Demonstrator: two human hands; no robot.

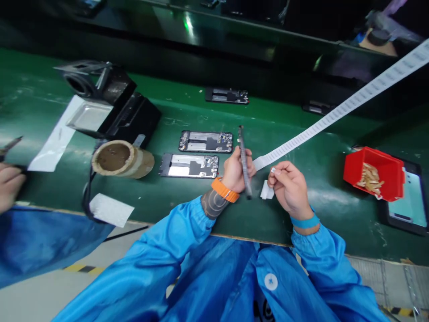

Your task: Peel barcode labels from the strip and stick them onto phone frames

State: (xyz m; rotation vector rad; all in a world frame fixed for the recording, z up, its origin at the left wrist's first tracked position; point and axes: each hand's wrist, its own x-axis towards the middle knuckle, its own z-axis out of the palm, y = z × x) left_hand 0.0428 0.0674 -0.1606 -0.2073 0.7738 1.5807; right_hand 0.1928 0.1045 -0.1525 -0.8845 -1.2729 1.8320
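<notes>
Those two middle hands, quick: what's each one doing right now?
Left hand: closed on a thin dark phone part, seen edge-on.
Right hand: closed, pinching a small white piece.

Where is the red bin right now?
In the head view, the red bin is on the right side of the green bench, beyond the right hand, partly hiding a pale-faced device.
</notes>
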